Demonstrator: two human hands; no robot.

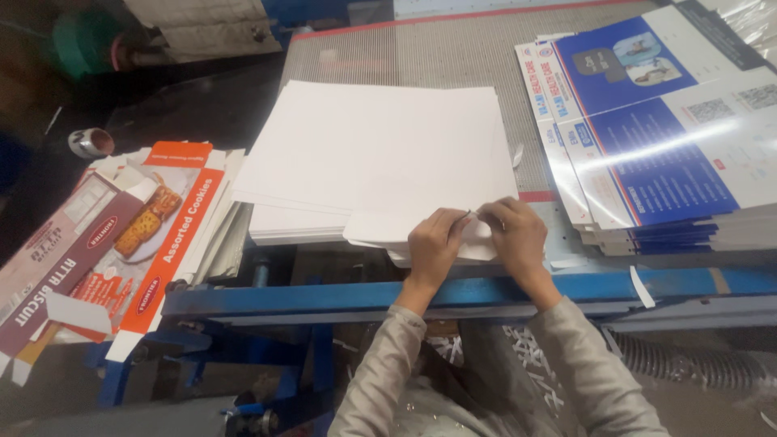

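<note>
I see left hand and right hand pinching near edge of white card stack, frame centre; printed blue sheets right.

A blue-framed mesh table carries white sheets and printed blue cartons (stacked flat).

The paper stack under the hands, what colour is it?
Plain white paper stack, clearest in the head view.

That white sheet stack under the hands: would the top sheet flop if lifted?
Probably only slightly: the white sheets lie flat with crisp edges, suggesting thin card. Likely slippery too, since they sit fanned. Both hands pinch the near edge.
</note>
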